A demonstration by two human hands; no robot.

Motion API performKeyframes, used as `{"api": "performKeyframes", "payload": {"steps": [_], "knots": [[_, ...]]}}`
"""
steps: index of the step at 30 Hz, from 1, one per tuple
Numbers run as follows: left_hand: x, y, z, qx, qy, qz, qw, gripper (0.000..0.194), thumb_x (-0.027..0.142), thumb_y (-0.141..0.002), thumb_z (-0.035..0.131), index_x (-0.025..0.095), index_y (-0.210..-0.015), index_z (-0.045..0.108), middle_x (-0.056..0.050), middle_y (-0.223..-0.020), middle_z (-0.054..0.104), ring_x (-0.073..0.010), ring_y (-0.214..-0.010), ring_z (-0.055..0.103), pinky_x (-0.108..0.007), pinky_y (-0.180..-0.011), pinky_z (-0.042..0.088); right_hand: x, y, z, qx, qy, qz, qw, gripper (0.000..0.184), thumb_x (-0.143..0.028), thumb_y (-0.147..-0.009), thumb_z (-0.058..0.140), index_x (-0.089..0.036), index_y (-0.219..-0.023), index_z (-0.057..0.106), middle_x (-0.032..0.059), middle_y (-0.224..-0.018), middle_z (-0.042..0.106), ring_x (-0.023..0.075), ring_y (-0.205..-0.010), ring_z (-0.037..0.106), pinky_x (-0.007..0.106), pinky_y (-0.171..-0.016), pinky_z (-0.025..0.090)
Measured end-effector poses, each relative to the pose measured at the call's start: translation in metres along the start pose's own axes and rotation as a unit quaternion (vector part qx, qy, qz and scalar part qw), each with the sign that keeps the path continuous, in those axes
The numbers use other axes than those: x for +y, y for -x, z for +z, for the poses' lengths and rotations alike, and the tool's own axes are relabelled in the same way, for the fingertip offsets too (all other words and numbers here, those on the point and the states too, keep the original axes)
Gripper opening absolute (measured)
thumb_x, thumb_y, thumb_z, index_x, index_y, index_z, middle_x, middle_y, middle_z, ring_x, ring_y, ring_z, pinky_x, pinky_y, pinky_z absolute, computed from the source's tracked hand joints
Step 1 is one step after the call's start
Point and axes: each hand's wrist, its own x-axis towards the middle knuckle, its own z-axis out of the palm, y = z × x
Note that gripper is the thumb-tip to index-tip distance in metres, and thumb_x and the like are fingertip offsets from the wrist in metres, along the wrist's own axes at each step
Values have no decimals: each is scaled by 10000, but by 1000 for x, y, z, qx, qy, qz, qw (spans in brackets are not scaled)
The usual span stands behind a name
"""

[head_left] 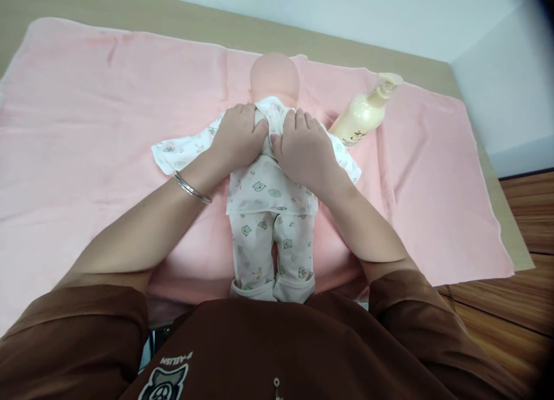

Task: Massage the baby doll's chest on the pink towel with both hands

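A baby doll (274, 79) lies on a pink cloth, its smooth bald head at the far end and no face showing. It wears a white patterned top (270, 186) and matching trousers (294, 244) with turned-up cuffs. Across the left part of its upper body rests my left hand (243, 135), fingers together and thumb pointing inward. My right hand (306, 146) lies likewise on the right part, fingers extended toward the shoulder. Both palms press on the top, and the two thumbs are close but apart. The doll's sleeves spread out to either side.
A cream pump bottle (361, 116) lies tilted on the pink cloth (108, 111), right of the doll. The cloth covers most of a wooden table (173, 7). A white wall (346, 10) stands behind, and brown wood flooring (515, 296) shows at lower right.
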Motion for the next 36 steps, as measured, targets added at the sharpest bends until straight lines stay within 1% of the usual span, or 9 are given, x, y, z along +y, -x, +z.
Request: {"api": "performKeyframes", "payload": {"steps": [4,7,13,19,23,26,29,31,36], "knots": [[3,4,7,18,-1,-43,999,425,624,-1052,430,244,-963,598,-144,-1037,659,-394,-1164,614,-551,-1031,464,-3,-4,-4,0,18,12,1000,506,-334,-1104,285,30,-1318,565,252,-1308,633,371,-1339,584,518,-1187,472],[8,8,7,34,-5,-77,996,390,597,-1041,470,241,-1076,626,-154,-1175,666,-413,-1238,591,-551,-1082,440,2,-17,-4,-14,-3,32,999,547,-403,-1123,280,12,-1243,615,233,-1209,670,360,-1233,632,501,-1135,493],[17,10,4,41,0,-114,993,319,549,-1035,511,273,-1126,643,-115,-1238,658,-385,-1265,549,-548,-1121,416,14,-33,1,-41,-83,82,992,623,-557,-1117,287,-36,-1287,584,200,-1242,670,347,-1259,636,523,-1141,490],[27,11,3,28,-77,-128,988,245,294,-1031,536,196,-1238,623,-121,-1261,641,-344,-1234,557,-554,-1104,445,16,-33,8,-10,-89,95,991,530,-551,-1102,361,-90,-1254,571,180,-1252,658,353,-1280,622,543,-1141,484],[32,12,0,32,-89,-110,989,273,250,-1020,554,127,-1248,640,-174,-1255,660,-385,-1223,592,-566,-1083,474,20,-36,17,-2,-87,99,991,556,-596,-1088,349,-108,-1266,545,175,-1281,620,368,-1337,577,595,-1178,445],[30,15,1,46,-67,-109,991,245,245,-1009,565,158,-1226,640,-151,-1251,663,-356,-1231,591,-536,-1097,465,25,-38,26,12,-94,101,990,615,-652,-1073,313,-114,-1280,527,182,-1315,594,385,-1378,547,654,-1202,400],[24,17,4,66,-24,-106,992,247,378,-1058,502,232,-1218,620,-88,-1242,649,-305,-1232,559,-520,-1115,441,27,-36,31,40,-105,99,989,619,-667,-1062,326,-121,-1258,540,187,-1320,594,388,-1387,531,677,-1215,378],[20,18,6,73,1,-105,992,370,545,-1083,399,266,-1207,608,-68,-1238,643,-293,-1222,542,-524,-1115,430,23,-30,30,49,-93,96,990,605,-637,-1071,324,-106,-1254,550,200,-1301,604,396,-1386,526,673,-1223,373],[19,18,6,70,22,-102,992,666,767,-1026,206,263,-1228,593,-67,-1269,647,-290,-1222,529,-536,-1106,410,3,-7,4,29,-34,69,997,479,-424,-1095,303,-51,-1252,559,234,-1284,617,396,-1372,536,619,-1220,406]]}}
